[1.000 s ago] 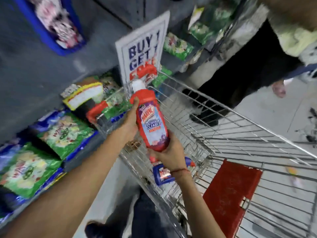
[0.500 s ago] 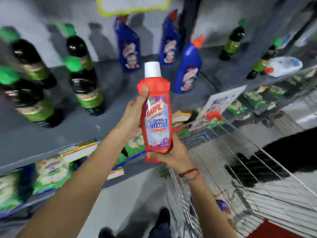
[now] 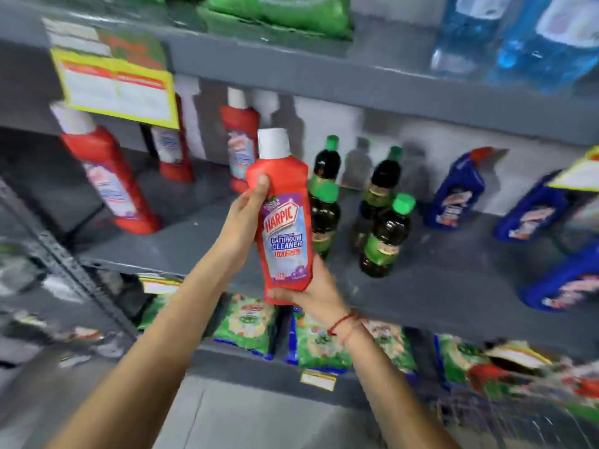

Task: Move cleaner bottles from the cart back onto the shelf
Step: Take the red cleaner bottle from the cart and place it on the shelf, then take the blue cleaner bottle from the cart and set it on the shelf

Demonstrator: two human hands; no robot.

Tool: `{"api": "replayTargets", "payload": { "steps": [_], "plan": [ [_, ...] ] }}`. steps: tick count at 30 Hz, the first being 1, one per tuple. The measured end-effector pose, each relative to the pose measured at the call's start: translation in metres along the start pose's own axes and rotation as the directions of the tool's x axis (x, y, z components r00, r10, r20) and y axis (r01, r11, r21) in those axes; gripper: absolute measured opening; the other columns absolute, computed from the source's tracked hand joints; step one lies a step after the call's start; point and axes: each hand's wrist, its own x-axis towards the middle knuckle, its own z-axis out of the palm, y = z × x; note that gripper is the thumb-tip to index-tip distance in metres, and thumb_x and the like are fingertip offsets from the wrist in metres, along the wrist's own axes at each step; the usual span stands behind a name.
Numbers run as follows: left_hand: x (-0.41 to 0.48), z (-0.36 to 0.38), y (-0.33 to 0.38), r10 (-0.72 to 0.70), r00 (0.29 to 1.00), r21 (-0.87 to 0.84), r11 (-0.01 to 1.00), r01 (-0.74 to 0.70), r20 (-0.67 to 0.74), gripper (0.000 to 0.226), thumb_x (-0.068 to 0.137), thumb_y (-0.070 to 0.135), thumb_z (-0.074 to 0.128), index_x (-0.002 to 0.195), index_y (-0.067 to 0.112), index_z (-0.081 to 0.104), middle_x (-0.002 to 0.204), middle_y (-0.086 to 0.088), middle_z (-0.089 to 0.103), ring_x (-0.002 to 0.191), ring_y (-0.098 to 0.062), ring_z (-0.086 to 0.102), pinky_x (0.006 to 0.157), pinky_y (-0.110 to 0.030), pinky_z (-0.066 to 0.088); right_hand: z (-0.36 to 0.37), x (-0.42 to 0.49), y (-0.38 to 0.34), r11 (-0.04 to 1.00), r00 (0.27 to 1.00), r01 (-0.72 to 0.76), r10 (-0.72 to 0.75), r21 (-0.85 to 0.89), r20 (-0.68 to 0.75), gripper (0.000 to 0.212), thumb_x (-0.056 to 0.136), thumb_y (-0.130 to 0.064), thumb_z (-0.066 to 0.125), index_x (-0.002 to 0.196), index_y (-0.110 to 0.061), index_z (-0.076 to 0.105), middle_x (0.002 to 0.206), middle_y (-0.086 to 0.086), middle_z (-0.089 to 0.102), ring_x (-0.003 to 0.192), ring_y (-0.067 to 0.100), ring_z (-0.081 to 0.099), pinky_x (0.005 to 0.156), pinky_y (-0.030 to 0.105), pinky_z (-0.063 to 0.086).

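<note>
Both my hands hold a red Harpic bathroom cleaner bottle [image 3: 284, 222] with a white cap, upright in front of the grey shelf [image 3: 181, 244]. My left hand [image 3: 241, 226] grips its left side with the thumb on the shoulder. My right hand [image 3: 316, 291] cups its base from below. On the shelf behind stand three more red Harpic bottles: one at the left [image 3: 107, 176], one behind the yellow tag [image 3: 170, 150] and one just behind the held bottle [image 3: 240, 150]. The cart shows only as blurred wire [image 3: 486, 413] at the lower right.
Dark bottles with green caps [image 3: 385, 234] stand right of the held bottle. Blue cleaner bottles [image 3: 453, 192] fill the shelf's right side. A yellow price tag [image 3: 116, 89] hangs from the upper shelf. Green packets [image 3: 249, 322] lie on the lower shelf.
The view swung up from the cart to the shelf. Both hands kept the red bottle and raised it toward the middle shelf with the red bottles.
</note>
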Motion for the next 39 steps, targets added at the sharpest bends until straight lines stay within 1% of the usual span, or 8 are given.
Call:
{"api": "replayTargets", "payload": {
  "steps": [2,9,14,24,27,32,36,39],
  "plan": [
    [0.006,-0.026,0.008,0.050,0.996,0.003,0.999,-0.050,-0.072,0.030,0.092,0.039,0.043,0.081,0.021,0.064,0.064,0.013,0.074,0.063,-0.002,0.068,0.064,-0.022,0.053,0.025,0.024,-0.012,0.998,0.998,0.052,-0.050,-0.047,0.041,0.087,0.035,-0.054,0.085,0.112,-0.026,0.054,0.111,-0.001,0.069,0.103,0.014,0.064,0.092,0.042,0.051],
    [0.029,-0.092,0.011,0.224,0.960,0.061,0.974,-0.217,-0.169,0.014,0.095,0.020,0.043,0.093,0.016,0.057,0.069,0.017,0.074,0.069,0.001,0.068,0.062,-0.013,0.052,0.084,0.092,-0.046,0.967,0.987,0.139,-0.117,-0.211,0.113,0.088,0.041,-0.059,0.075,0.114,-0.013,0.056,0.110,0.010,0.071,0.102,0.022,0.065,0.083,0.037,0.054],
    [0.047,-0.111,0.004,0.221,0.969,0.102,0.972,-0.210,-0.114,0.016,0.092,0.022,0.049,0.104,0.012,0.056,0.087,0.005,0.071,0.076,-0.001,0.068,0.068,-0.017,0.053,0.107,0.119,-0.042,0.966,0.992,0.116,-0.100,-0.230,0.082,0.067,0.058,-0.030,0.083,0.115,-0.008,0.056,0.113,0.013,0.069,0.105,0.027,0.064,0.089,0.039,0.052],
    [0.057,-0.130,-0.008,0.146,0.989,0.129,0.981,-0.142,-0.026,0.023,0.090,0.038,0.049,0.098,0.019,0.058,0.092,-0.002,0.066,0.079,-0.005,0.066,0.067,-0.018,0.052,0.115,0.126,-0.039,0.978,0.993,0.113,-0.109,-0.177,0.033,0.074,0.065,-0.020,0.080,0.126,-0.005,0.041,0.125,0.019,0.059,0.116,0.035,0.055,0.098,0.044,0.046],
    [0.051,-0.136,-0.022,0.037,0.976,0.033,0.999,-0.030,-0.213,0.039,0.084,0.057,0.046,0.088,0.022,0.062,0.090,-0.002,0.064,0.084,-0.013,0.058,0.072,-0.026,0.046,0.110,0.113,-0.033,0.977,0.993,0.113,-0.119,-0.182,-0.019,0.061,0.067,-0.013,0.078,0.118,-0.003,0.045,0.121,0.021,0.060,0.112,0.033,0.057,0.094,0.040,0.046],
    [0.001,-0.118,-0.073,-0.009,0.823,0.000,1.000,0.011,-0.569,0.016,0.087,0.022,0.053,0.072,0.024,0.057,0.072,-0.001,0.060,0.066,-0.011,0.053,0.061,-0.023,0.040,0.069,0.059,-0.002,0.982,0.973,0.142,-0.162,-0.126,-0.167,0.033,0.074,-0.012,0.071,0.104,-0.006,0.059,0.106,0.015,0.063,0.086,0.019,0.062,0.078,0.035,0.054],
    [-0.040,-0.048,-0.107,-0.008,0.920,0.095,0.994,0.049,-0.392,0.019,0.090,0.011,0.049,0.075,0.018,0.057,0.067,0.002,0.063,0.062,-0.005,0.058,0.061,-0.015,0.047,0.009,-0.002,0.026,0.996,0.950,0.076,-0.085,-0.039,-0.301,0.017,0.076,-0.012,0.070,0.091,-0.009,0.064,0.087,0.003,0.066,0.066,-0.005,0.060,0.062,0.008,0.048],
    [-0.064,0.024,-0.128,-0.048,0.995,0.189,0.980,0.065,-0.091,0.013,0.091,0.006,0.048,0.087,0.006,0.059,0.073,-0.003,0.062,0.065,-0.009,0.060,0.065,-0.015,0.048,-0.045,-0.048,0.051,0.999,0.903,0.031,-0.024,0.011,-0.430,0.013,0.076,-0.011,0.070,0.087,-0.013,0.064,0.078,-0.001,0.065,0.066,-0.008,0.060,0.059,0.006,0.047]
  ]
}}
